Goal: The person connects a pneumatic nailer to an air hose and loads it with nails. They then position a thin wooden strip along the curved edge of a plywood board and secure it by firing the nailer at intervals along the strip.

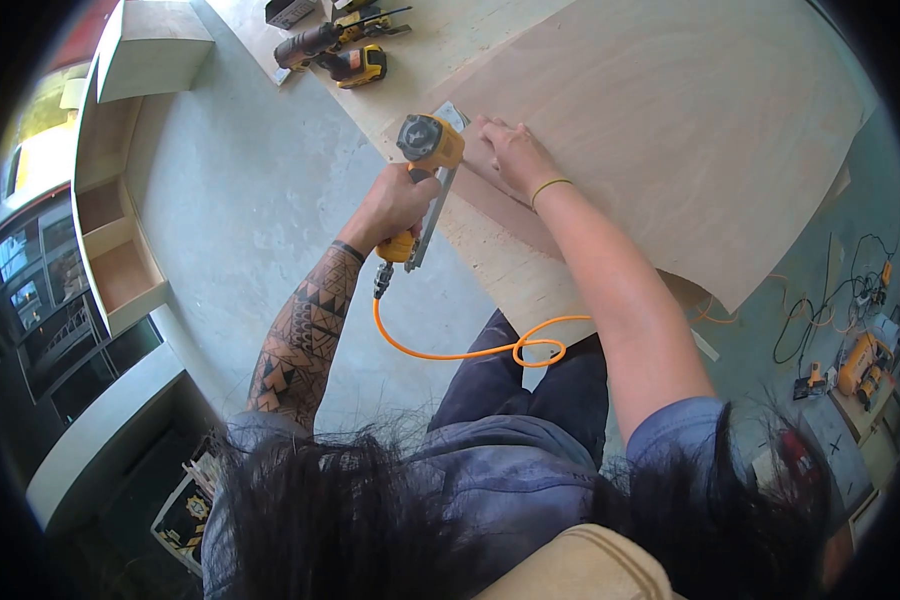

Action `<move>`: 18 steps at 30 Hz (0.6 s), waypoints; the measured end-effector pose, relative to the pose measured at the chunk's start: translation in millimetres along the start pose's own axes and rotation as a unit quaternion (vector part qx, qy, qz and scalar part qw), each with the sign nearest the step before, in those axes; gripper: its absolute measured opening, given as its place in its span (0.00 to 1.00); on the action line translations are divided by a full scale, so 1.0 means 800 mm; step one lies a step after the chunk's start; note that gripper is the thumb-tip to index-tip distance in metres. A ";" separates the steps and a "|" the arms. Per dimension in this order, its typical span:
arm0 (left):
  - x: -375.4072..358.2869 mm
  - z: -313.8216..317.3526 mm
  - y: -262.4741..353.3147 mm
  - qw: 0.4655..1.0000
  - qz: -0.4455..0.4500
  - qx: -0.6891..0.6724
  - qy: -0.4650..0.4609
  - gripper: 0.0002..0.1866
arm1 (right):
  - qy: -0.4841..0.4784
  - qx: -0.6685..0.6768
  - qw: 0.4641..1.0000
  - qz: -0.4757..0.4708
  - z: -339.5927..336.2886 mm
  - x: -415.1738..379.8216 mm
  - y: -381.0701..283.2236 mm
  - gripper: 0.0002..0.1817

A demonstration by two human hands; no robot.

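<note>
My left hand (398, 205) is wrapped round the handle of a yellow and black nail gun (435, 143). The gun's nose is at the left edge of a large thin plywood sheet (700, 130); whether it touches the wood is hard to see. From its base an orange air hose (430, 355) loops towards my waist. My right hand (517, 155) lies on the sheet near that edge, close to the gun, fingers stretched out. Below the sheet's raised, curving edge is a light wooden board (480, 240).
Cordless power tools (345, 55) lie together at the far end of the board. On the left stand open wooden shelf units (120, 240). A yellow air compressor (863, 362) and tangled cables (830, 300) are on the right. Grey floor (240, 150) shows between.
</note>
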State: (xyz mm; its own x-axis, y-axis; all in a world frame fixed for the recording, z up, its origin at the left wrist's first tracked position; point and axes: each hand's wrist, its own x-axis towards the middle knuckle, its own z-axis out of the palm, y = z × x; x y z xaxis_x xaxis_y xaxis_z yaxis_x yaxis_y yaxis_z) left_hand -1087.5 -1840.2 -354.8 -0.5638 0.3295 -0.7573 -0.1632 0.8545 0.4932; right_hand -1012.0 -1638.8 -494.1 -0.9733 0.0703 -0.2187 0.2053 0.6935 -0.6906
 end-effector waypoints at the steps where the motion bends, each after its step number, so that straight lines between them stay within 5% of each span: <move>1: 0.002 -0.003 -0.001 0.999 -0.012 0.029 -0.007 0.14 | 0.029 -0.023 0.999 -0.023 0.001 -0.003 -0.002 0.27; 11: 0.003 -0.009 -0.002 0.999 0.004 0.043 -0.007 0.15 | 0.011 0.082 0.995 0.056 -0.012 -0.078 0.006 0.30; 13: 0.007 -0.010 -0.008 0.999 0.008 0.037 -0.011 0.15 | 0.134 -0.084 0.986 0.052 -0.004 -0.140 0.016 0.39; 18: 0.005 -0.010 -0.012 1.000 0.013 0.012 -0.021 0.15 | 0.177 -0.120 0.975 0.065 -0.003 -0.242 0.057 0.42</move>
State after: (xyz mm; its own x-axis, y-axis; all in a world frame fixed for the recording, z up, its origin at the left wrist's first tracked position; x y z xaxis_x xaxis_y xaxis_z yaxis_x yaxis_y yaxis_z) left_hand -1094.9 -1850.3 -358.9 -0.5333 0.3687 -0.7614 -0.1294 0.8539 0.5041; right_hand -814.5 -1619.0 -481.6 -0.9243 0.3815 -0.0123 0.3397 0.8077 -0.4820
